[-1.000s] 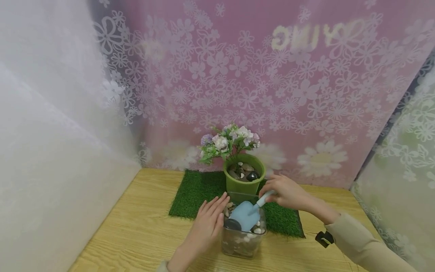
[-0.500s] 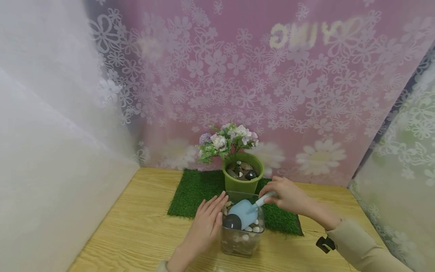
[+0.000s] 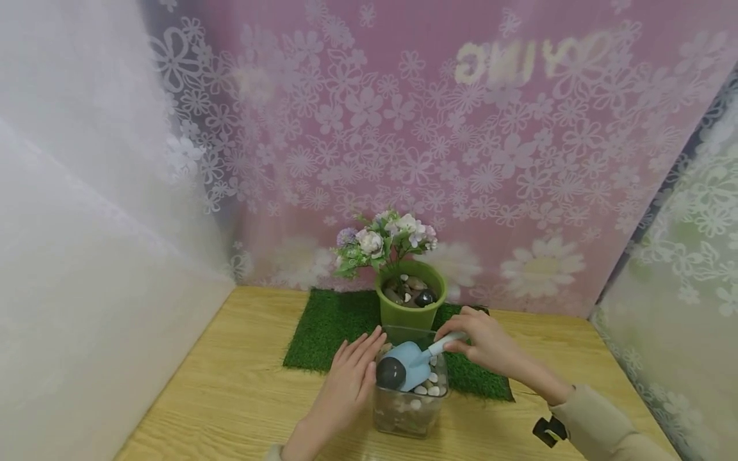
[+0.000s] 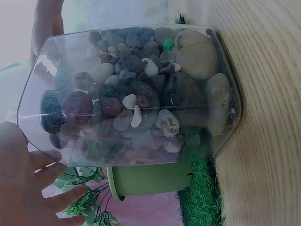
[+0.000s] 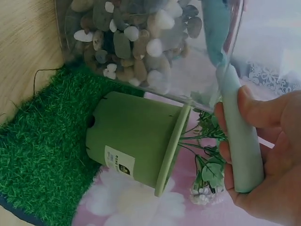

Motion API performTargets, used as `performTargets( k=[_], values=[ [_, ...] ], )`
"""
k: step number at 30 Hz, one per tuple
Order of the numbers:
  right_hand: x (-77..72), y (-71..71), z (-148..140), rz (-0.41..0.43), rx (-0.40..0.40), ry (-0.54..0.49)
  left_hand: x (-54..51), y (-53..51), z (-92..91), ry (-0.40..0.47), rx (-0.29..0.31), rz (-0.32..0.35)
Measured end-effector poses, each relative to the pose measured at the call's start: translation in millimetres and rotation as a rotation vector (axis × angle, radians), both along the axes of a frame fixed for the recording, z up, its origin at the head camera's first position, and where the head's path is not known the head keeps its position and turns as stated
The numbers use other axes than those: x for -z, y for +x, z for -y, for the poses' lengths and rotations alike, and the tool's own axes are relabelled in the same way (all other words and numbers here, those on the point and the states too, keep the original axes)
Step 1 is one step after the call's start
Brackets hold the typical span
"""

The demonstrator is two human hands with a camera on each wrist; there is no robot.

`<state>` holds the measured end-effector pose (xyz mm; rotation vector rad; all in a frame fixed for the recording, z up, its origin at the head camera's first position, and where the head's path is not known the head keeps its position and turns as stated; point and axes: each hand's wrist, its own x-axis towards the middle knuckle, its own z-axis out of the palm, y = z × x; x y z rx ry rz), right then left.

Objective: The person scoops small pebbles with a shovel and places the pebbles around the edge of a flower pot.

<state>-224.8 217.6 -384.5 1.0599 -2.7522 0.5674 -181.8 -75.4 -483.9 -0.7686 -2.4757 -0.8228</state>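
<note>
A clear box (image 3: 408,416) of mixed pebbles stands in front of the green flower pot (image 3: 408,315). My right hand (image 3: 484,339) pinches the pale handle of a blue shovel (image 3: 412,362), whose blade lies over the pebbles inside the box. A large dark round stone (image 3: 391,373) sits at the blade's tip, in the box's front left corner. My left hand (image 3: 346,384) rests against the box's left side with fingers straight. In the right wrist view, fingers and thumb wrap the shovel handle (image 5: 242,141).
The pot holds white and purple flowers (image 3: 371,243) and several stones. Under the pot lies a green turf mat (image 3: 334,326) on the wooden table (image 3: 230,384). A pink flowered curtain (image 3: 369,128) hangs behind, with pale curtains at both sides.
The shovel blade has moved left and its handle has lowered a little with my right hand. The dark stone shows more fully at the blade's tip. My left hand stays at the box.
</note>
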Motion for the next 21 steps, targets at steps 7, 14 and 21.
performTargets(
  k=[7, 14, 21],
  values=[
    [3.9, 5.3, -3.2, 0.056, 0.058, -0.081, -1.2, 0.8, -0.2, 0.009, 0.004, 0.009],
    [9.3, 6.1, -17.6, 0.054, 0.066, -0.201, -1.4, 0.7, -1.9, 0.007, 0.004, 0.026],
    [2.8, 0.5, -30.9, -0.058, 0.076, -0.254, 0.8, -0.4, 0.2, 0.003, -0.003, 0.028]
  ],
)
